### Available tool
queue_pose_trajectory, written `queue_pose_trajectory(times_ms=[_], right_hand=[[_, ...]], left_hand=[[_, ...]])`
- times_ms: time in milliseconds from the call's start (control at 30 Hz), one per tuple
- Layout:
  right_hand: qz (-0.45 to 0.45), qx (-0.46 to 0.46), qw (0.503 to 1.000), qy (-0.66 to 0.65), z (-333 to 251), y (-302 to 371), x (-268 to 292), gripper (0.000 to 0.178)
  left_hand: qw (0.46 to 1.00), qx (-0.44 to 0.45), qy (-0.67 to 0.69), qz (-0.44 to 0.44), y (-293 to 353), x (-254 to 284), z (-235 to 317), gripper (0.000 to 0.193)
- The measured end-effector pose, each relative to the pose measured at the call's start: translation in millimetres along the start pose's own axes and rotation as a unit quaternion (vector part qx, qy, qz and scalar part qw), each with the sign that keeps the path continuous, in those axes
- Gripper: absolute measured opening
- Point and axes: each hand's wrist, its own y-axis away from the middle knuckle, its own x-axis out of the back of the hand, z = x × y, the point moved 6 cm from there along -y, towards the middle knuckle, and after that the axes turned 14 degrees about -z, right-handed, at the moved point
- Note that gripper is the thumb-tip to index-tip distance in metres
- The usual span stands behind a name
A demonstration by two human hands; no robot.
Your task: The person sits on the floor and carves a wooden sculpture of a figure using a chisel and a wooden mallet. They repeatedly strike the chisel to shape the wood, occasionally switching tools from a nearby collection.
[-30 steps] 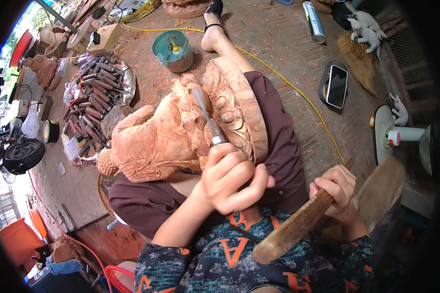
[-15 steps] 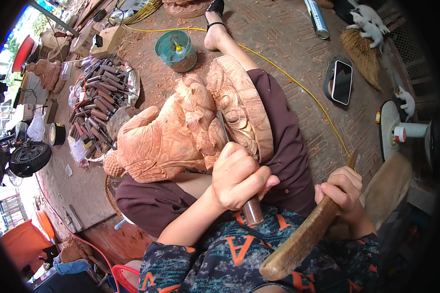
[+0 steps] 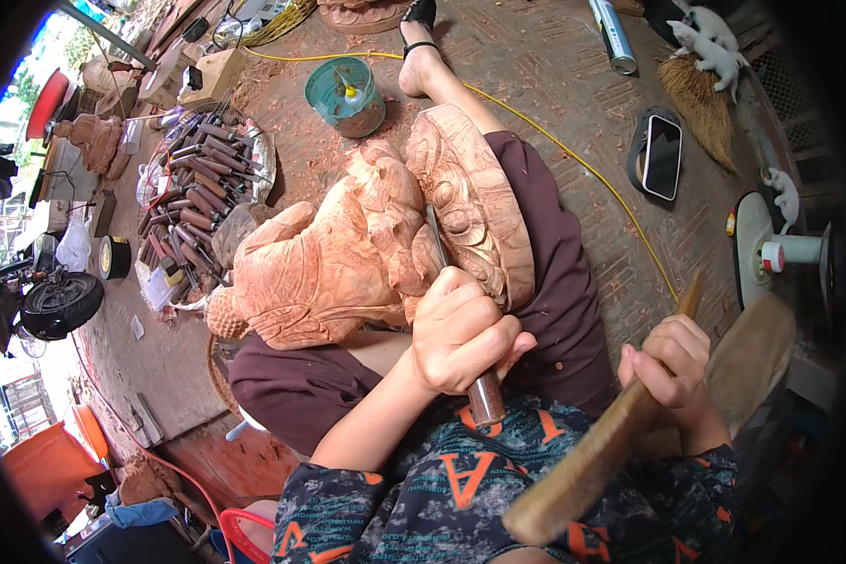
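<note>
A carved wooden figure (image 3: 334, 258) lies on its side across my lap, its knobbly head to the left and its rounded base to the right. My left hand (image 3: 465, 334) is wrapped round a carving chisel (image 3: 486, 399); the butt of its brown handle points back toward my shirt. The chisel's blade runs up to the carved folds beside the base, where its tip touches or nearly touches the wood. On the right, my right hand (image 3: 669, 362) grips a wooden mallet (image 3: 573, 470), whose thick end, slightly blurred, hangs low and apart from the chisel.
Many wood-handled chisels (image 3: 197, 202) lie heaped at the left. Beyond the figure stands a teal bucket (image 3: 352, 117) holding a bottle. A yellow cord (image 3: 573, 155) crosses the floor. To the right are a phone (image 3: 661, 158), a straw broom (image 3: 700, 108) and white kittens (image 3: 714, 56).
My right hand and the mallet have shifted slightly to the right, away from the chisel. The view has moved a little; my left hand keeps the chisel at the carving.
</note>
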Motion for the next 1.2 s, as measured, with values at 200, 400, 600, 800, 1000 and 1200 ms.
queue_pose_trajectory(times_ms=[200,400,600,800,1000,1200], right_hand=[[-0.033,-0.014,0.999,-0.030,-1.5,-11.6,3.1,0.035],[-0.053,-0.043,0.997,0.046,4.0,-19.5,-1.6,0.036],[0.008,-0.029,0.999,-0.042,1.7,-12.8,-9.5,0.035],[-0.004,-0.022,0.999,-0.039,-3.9,-15.2,-10.6,0.038],[0.045,0.005,0.998,-0.041,-4.7,-12.0,-8.8,0.038],[-0.017,-0.003,1.000,0.005,-5.5,-11.1,-3.1,0.037]], left_hand=[[1.000,-0.010,0.008,-0.025,-1.7,2.1,-4.2,0.013],[0.999,-0.020,-0.015,0.032,-7.0,19.9,-14.2,0.023],[0.998,-0.039,0.044,0.002,-3.1,21.1,10.3,0.024],[0.998,-0.012,0.061,-0.003,1.2,13.6,4.0,0.020],[0.999,-0.015,0.040,0.022,-1.4,9.0,3.7,0.016],[0.999,-0.016,0.006,0.031,0.4,-1.4,3.4,0.015]])
